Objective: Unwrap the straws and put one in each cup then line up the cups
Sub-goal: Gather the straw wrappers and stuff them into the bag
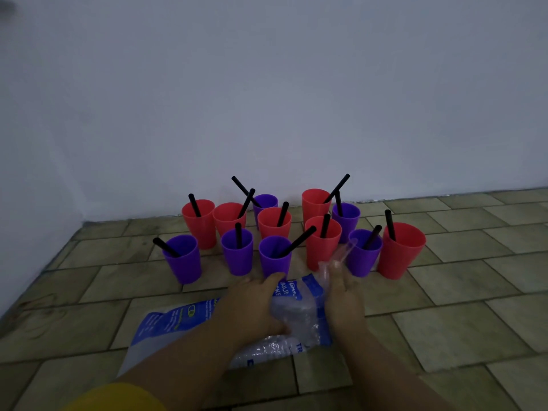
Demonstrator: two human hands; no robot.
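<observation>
Twelve cups [274, 229] stand clustered on the floor [444, 321] just beyond both hands, one black straw [296, 241] in each, not yet aligned. The left hand [252, 307] has its grip closed on the blue-printed bag [166, 321]. The right hand [344, 295] pinches a clear wrapper [344, 250]. Stow the wrapper first, then move the cups by their walls, clear of the leaning straws.
</observation>
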